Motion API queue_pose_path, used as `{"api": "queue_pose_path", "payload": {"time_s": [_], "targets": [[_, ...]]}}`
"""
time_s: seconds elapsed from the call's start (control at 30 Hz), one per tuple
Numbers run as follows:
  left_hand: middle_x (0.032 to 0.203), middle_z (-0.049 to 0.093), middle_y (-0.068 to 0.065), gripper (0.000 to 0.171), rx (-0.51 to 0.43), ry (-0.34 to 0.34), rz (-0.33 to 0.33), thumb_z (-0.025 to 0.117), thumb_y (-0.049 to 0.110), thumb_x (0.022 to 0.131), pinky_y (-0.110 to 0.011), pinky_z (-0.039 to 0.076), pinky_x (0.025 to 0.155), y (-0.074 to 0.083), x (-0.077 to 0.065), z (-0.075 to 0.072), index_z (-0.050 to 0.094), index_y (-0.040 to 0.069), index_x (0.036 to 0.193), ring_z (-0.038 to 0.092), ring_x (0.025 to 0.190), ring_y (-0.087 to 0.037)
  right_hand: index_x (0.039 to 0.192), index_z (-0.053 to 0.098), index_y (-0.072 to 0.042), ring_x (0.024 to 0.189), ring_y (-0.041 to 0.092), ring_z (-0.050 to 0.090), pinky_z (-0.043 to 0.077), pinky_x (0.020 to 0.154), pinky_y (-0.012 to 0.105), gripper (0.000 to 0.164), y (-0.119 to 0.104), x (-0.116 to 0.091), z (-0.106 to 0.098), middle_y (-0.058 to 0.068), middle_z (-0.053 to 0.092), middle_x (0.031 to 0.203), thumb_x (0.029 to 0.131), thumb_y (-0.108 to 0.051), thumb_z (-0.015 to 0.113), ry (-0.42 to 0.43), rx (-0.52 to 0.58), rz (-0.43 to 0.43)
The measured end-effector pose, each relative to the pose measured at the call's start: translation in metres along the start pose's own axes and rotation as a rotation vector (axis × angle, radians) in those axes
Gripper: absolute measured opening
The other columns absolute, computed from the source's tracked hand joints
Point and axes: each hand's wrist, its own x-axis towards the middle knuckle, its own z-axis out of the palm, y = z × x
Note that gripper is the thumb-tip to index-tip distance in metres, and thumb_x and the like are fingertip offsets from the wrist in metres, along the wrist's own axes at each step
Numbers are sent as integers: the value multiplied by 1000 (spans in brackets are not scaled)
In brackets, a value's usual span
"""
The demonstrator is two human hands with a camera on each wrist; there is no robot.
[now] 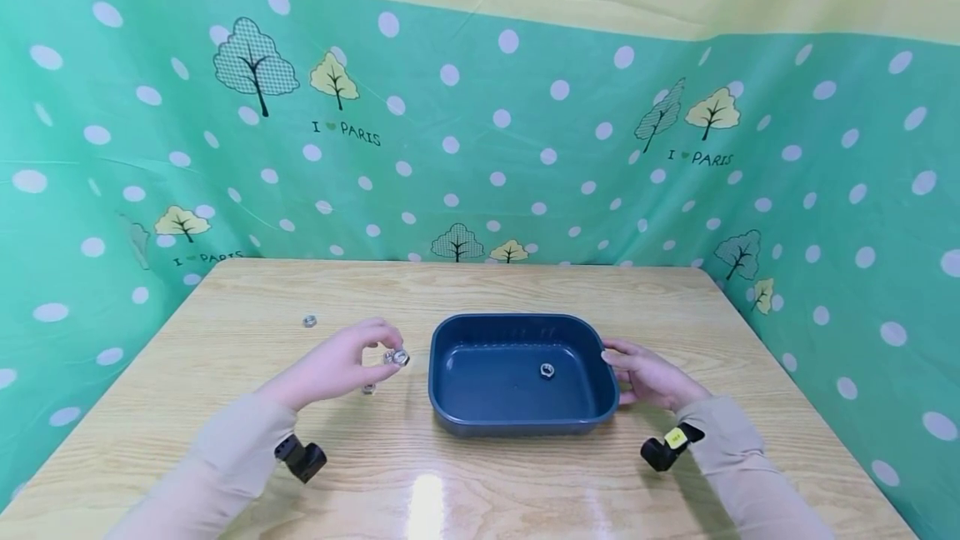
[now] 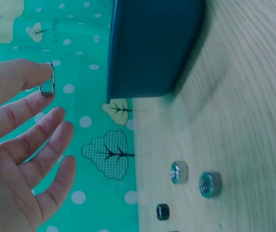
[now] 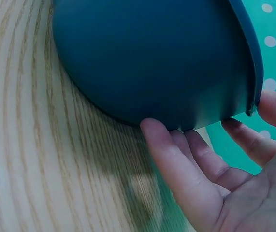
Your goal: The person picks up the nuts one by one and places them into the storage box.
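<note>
My left hand (image 1: 352, 361) pinches a shiny metal hex nut (image 2: 47, 86) between thumb and forefinger, the other fingers loosely bent. It is above the table, just left of a dark blue rectangular box (image 1: 517, 423). Close to that hand, one loose nut (image 1: 369, 388) lies on the wood and another (image 1: 387, 355) shows partly behind the held one. Inside the box a single nut (image 1: 547, 371) rests on the floor. At the box's right end, my right hand (image 1: 651, 375) holds the side, thumb over the rim and fingertips (image 3: 154, 130) against the outer wall.
Farther left and back, a nut (image 1: 309, 321) sits alone on the light wooden table (image 1: 420, 286). A green polka-dot cloth (image 1: 480, 148) hangs behind the table and along both sides. Each wrist wears a small black camera (image 1: 302, 458).
</note>
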Motion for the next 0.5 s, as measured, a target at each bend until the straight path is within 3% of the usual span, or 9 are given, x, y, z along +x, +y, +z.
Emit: {"api": "queue_pose_path", "payload": {"time_s": [0.27,0.5], "targets": [[96,59,7,13,-7,19,18,71,12,83,-39,49,86,7,18,2,63,17,92,55,92,-11,149,10,1,98,9,60,53,83,43,66,0,-1,0,-6,62,110,100,-27,44,2,11,6],[96,61,5,13,-13,49,22,72,13,82,-43,49,87,12,29,6,64,16,92,58,94,-18,149,10,0,98,9,59,53,84,42,71,1,-2,-1,-7,62,109,99,-32,48,-35,9,-21]]}}
